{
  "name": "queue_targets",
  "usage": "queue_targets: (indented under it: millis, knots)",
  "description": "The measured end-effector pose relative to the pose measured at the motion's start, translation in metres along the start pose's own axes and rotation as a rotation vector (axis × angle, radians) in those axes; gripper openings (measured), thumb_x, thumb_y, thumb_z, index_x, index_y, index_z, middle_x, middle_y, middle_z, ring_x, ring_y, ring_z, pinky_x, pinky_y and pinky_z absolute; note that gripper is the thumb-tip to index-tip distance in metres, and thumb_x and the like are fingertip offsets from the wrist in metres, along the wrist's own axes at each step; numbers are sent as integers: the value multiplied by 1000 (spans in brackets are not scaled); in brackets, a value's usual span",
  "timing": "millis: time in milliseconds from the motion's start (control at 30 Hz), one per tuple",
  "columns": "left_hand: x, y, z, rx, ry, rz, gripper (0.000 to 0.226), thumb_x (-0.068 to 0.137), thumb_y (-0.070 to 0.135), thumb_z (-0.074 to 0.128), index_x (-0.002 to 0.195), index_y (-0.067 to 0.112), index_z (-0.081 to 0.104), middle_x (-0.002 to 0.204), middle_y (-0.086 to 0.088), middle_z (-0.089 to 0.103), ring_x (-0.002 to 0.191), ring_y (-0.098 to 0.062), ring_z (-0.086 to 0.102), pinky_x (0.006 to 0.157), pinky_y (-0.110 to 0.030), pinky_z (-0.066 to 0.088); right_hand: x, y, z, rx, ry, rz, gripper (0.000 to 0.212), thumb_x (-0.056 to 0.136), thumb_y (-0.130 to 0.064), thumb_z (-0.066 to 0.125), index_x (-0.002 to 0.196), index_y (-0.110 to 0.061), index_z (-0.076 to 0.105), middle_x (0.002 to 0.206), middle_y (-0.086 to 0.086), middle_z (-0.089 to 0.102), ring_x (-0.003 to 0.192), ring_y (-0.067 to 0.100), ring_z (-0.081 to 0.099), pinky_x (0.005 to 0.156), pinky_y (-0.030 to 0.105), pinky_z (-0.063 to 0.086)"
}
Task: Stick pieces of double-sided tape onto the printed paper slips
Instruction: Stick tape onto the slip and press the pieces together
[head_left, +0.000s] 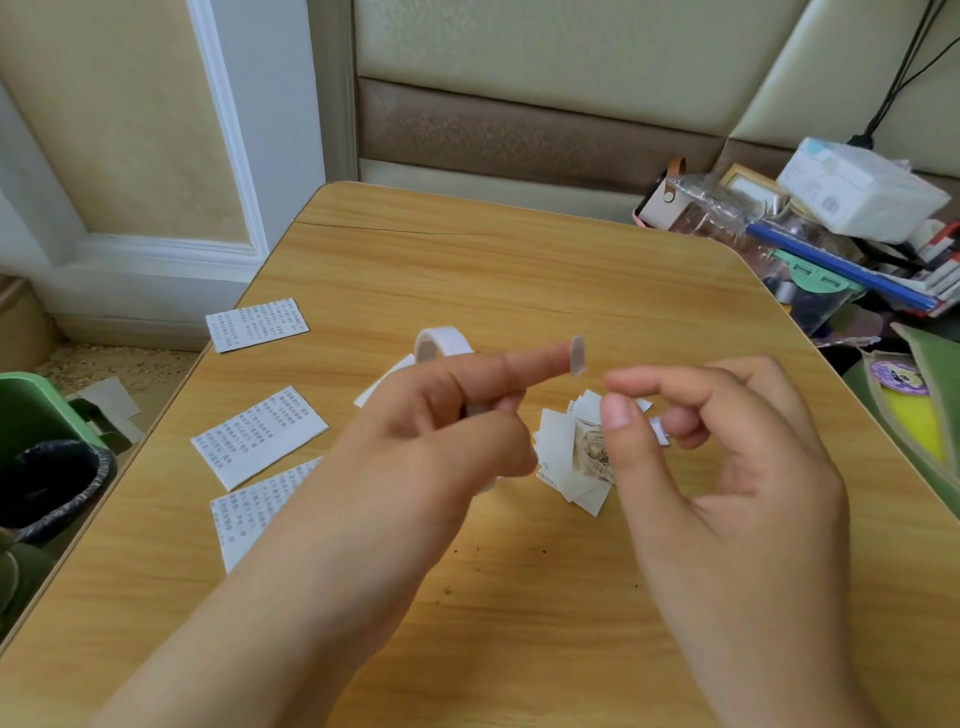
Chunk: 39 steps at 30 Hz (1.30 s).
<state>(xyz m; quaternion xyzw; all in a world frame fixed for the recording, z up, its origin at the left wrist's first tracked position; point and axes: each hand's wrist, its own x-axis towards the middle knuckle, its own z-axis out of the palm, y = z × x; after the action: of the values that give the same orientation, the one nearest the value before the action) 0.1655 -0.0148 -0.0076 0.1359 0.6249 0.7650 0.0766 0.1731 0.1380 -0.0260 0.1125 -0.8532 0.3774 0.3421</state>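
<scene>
Nearest the lens: right hand (727, 457), thumb and curled fingers drawn together, a small white scrap (660, 430) pinched at the lower fingers; whether that scrap is tape or backing cannot be told; left hand (447, 431) beside it, index finger stretched out toward the right, other fingers curled round a tape roll (441, 347), of which only the upper arc shows.

Tape piece (578, 355): short pale strip stuck on the left index fingertip, long axis near upright, standing just left of the right hand's fingertips with a narrow gap between; right hand judged the nearer for taking it.

Slip pile (569, 457): small fanned heap of white slips on the bench (519, 270), below and between both hands, partly covered by the right thumb; brownish printed slip in its middle hard to read.

Outward, left: three printed slips (260, 436) lying flat and apart near the bench edge, the nearest cut off by the left forearm; green bin (47, 441) on the floor beyond.

Outward, right: cluttered boxes and stationery (831, 234), contents unclear.
</scene>
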Motion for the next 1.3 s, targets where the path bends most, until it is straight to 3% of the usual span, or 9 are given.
queue_targets:
  millis: [100,133,233,267,467,600,900,1033,1300]
  knots:
    - [-1,-1,1,64,-7,2,50,54,13,58,95,36,75,73,-5,29,65,-9,37,108,-31,25,1,-2,0,2,24,6,10,85,-35,60,90,-31,67,81,-19,43,78,-2,47,73,5,35]
    - [-1,-2,2,85,-9,-1,49,58,10,55,95,36,75,73,-5,29,65,-15,34,105,-31,25,2,-2,0,6,27,15,10,84,-36,60,89,-31,68,80,-19,44,77,-2,47,72,5,35]
    - [0,-1,5,111,-7,-3,50,61,9,51,96,36,75,74,-4,31,69,-27,28,70,-28,30,3,-2,0,14,31,44,11,83,-38,61,87,-30,68,79,-18,45,77,-1,47,71,6,35]
    - [1,-2,5,116,-2,-6,50,61,9,51,96,36,74,74,-3,31,69,-28,28,66,-30,29,3,-2,0,9,30,48,11,82,-38,62,86,-30,69,79,-17,46,77,0,47,71,6,35]
    - [2,-4,7,166,-8,-10,50,62,10,51,96,38,74,76,-7,28,68,-30,27,60,-29,28,2,2,-2,-9,16,78,9,79,-39,65,82,-32,69,77,-11,49,76,1,48,71,8,36]
    - [0,-4,9,184,-15,-15,52,62,10,51,96,42,72,68,2,34,63,-21,32,54,-22,33,3,3,-2,-8,13,88,8,78,-41,64,81,-35,68,75,-11,49,75,1,48,69,6,34]
    - [-1,-3,8,194,-34,-14,51,62,11,52,97,43,72,71,-3,33,63,-24,33,55,-25,33,5,4,-4,5,-3,71,6,77,-40,63,78,-37,68,70,-8,49,71,4,48,65,8,34]
    - [-1,-6,9,207,-42,-2,54,63,11,52,100,45,69,68,6,36,60,-12,37,54,-20,35,5,4,-3,-9,-8,74,7,76,-40,63,78,-37,68,69,-9,48,71,4,48,66,8,34]
    - [0,-5,8,228,-41,-3,53,62,12,52,100,44,69,67,7,37,60,-12,37,54,-19,35,5,3,-3,-27,-4,59,8,76,-35,61,72,-35,67,66,-8,46,70,7,47,66,10,32]
